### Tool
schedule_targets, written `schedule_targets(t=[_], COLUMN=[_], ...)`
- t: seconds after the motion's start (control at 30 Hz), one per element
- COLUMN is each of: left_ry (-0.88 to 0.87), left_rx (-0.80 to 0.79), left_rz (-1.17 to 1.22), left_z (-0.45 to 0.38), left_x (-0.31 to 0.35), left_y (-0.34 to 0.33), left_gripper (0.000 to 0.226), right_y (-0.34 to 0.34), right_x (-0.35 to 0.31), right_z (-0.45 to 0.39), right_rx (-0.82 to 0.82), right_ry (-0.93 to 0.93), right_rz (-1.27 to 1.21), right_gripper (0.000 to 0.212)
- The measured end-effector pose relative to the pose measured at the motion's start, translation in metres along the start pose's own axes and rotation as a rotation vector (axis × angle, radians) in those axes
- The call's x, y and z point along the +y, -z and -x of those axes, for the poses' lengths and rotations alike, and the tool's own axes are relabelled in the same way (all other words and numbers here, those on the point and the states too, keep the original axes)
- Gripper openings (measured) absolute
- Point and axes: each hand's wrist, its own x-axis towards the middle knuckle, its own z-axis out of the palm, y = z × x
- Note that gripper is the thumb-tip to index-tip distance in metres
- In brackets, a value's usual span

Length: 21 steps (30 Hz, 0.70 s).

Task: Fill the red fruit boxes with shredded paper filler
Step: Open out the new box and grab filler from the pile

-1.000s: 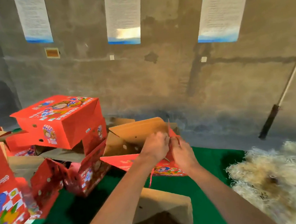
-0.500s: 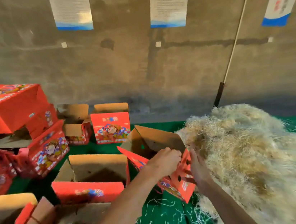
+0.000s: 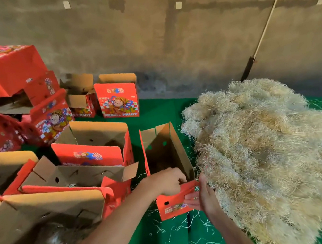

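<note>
Open box held by both hands beside the paper heap

The left hand (image 3: 169, 181) curls over the near flap of the box (image 3: 170, 184); the right hand (image 3: 201, 196) pinches its near right corner. The box stands on the green mat (image 3: 172, 243), touching the shredded paper (image 3: 262, 149). The loose flaps could fold inward and block the filler, or the light box could tip when paper is pushed in.

box (image 3: 173, 207): printed red cardboard, brown matt inside | filler (image 3: 266, 149): pale shredded paper | floor (image 3: 154, 110): green felt-like
</note>
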Motion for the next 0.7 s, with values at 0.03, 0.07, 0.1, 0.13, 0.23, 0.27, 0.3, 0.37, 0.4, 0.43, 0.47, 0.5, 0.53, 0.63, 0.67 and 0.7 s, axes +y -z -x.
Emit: schedule_targets(t=[0.03,0.07,0.1,0.13,0.23,0.27,0.3,0.37,0.4,0.43,0.47,0.5,0.53,0.63,0.67,0.7], left_ry=[0.028,0.065,0.12,0.176,0.268,0.252,0.225,0.182,0.159,0.133,0.101,0.071,0.044,-0.001,0.004,0.022], left_rx=[0.034,0.104,0.188,0.266,0.322,0.302,0.279,0.246,0.221,0.183,0.139,0.097,0.058,-0.085,-0.144,-0.203], left_rz=[0.066,0.139,0.205,0.248,0.321,0.326,0.311,0.226,0.182,0.147,0.114,0.088,0.07,0.01,-0.008,-0.009], left_z=[-0.001,-0.004,-0.008,-0.013,-0.03,-0.036,-0.037,-0.04,-0.041,-0.041,-0.042,-0.041,-0.038,-0.03,-0.027,-0.024], left_x=[0.001,0.002,0.004,0.007,0.011,0.01,0.009,0.001,-0.003,-0.006,-0.006,-0.006,-0.005,-0.003,-0.003,-0.004], left_y=[-0.003,-0.005,-0.006,-0.006,-0.001,0.0,0.0,-0.003,-0.005,-0.004,-0.001,0.003,0.006,0.012,0.014,0.016], left_gripper=[0.035,0.038,0.044,0.051,0.067,0.056,0.041,0.022,0.017,0.014,0.013,0.013,0.014,0.013,0.016,0.023], right_y=[0.001,0.0,-0.003,-0.009,-0.026,-0.028,-0.028,-0.026,-0.024,-0.022,-0.019,-0.015,-0.012,-0.002,0.0,0.003], right_x=[0.0,-0.001,-0.001,0.0,0.007,0.01,0.014,0.016,0.015,0.013,0.01,0.006,0.003,-0.012,-0.017,-0.024], right_z=[-0.001,0.0,0.002,0.005,0.014,0.014,0.014,0.01,0.005,0.001,-0.003,-0.008,-0.012,-0.023,-0.027,-0.031], right_rx=[-0.011,-0.023,-0.032,-0.033,-0.053,-0.052,-0.04,0.001,0.039,0.084,0.133,0.177,0.212,0.271,0.277,0.288], right_ry=[0.001,0.015,0.038,0.057,0.087,0.098,0.108,0.127,0.139,0.15,0.158,0.16,0.159,0.193,0.211,0.224], right_rz=[0.005,0.012,0.033,0.048,0.089,0.12,0.143,0.153,0.169,0.192,0.201,0.202,0.201,0.195,0.172,0.138], right_gripper=[0.055,0.054,0.053,0.052,0.052,0.052,0.052,0.047,0.043,0.038,0.033,0.03,0.029,0.036,0.041,0.044])
